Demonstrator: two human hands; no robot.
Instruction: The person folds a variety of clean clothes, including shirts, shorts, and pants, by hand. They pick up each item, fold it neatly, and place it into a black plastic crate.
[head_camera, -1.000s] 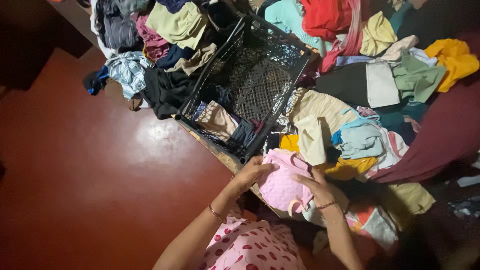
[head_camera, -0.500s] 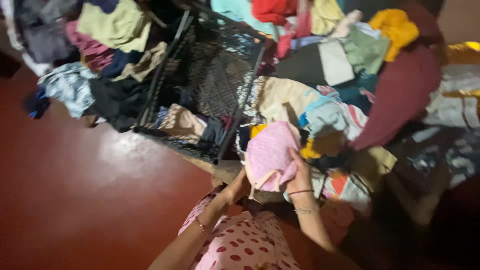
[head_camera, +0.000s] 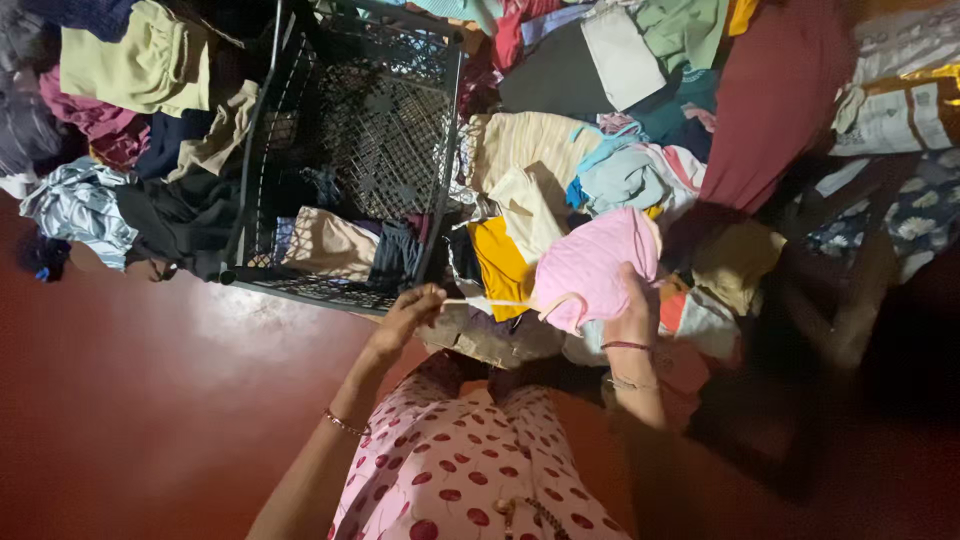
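My right hand (head_camera: 633, 305) grips a pink knitted garment (head_camera: 590, 265) and holds it up over the pile of clothes. A thin pale strap of that garment (head_camera: 495, 302) runs leftward, pinched taut by my left hand (head_camera: 405, 317). Both hands are just in front of the near corner of a black plastic crate (head_camera: 335, 290). Under the pink garment lie a yellow cloth (head_camera: 498, 262) and a cream one (head_camera: 525, 205).
The crate holds a few folded clothes (head_camera: 330, 245) at its near end. Heaps of clothes lie left of it (head_camera: 130, 70) and right of it (head_camera: 640, 170), with a maroon cloth (head_camera: 775, 100) and newspapers (head_camera: 895, 110) at the far right. Red floor (head_camera: 150, 400) spreads to the left.
The pink garment has been lifted and shifted right in my right hand. My left hand let go of its body and pulled its strap out to the left. The view swung right.
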